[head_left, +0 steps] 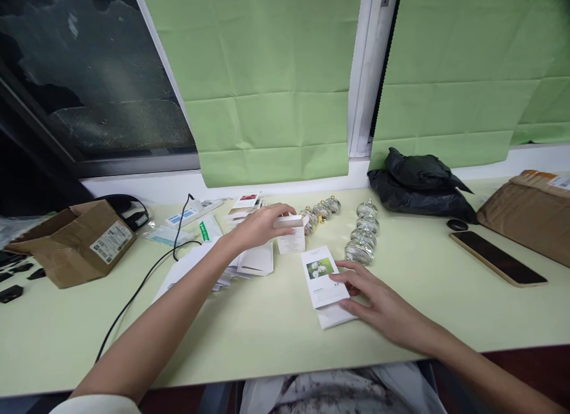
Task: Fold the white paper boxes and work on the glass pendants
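The left hand (266, 225) was stretched diagonally across a pale table (262, 345), palm turned down, a small white printed carton (292, 244) pinched between its thumb and fingers. In front of a row of silvery ornaments (367, 225), a white carton with a flower photo (321, 278) was grasped by its right edge in the right hand (374, 300), whose fingers were curled.

We can make out no legible words or numbers: the print is too small on the white, flower-printed paper card (324, 285), the small white paper carton (291, 243), the flat green-and-white packet (209, 228) and the white label (110, 242) on the brown cardboard box (75, 268).
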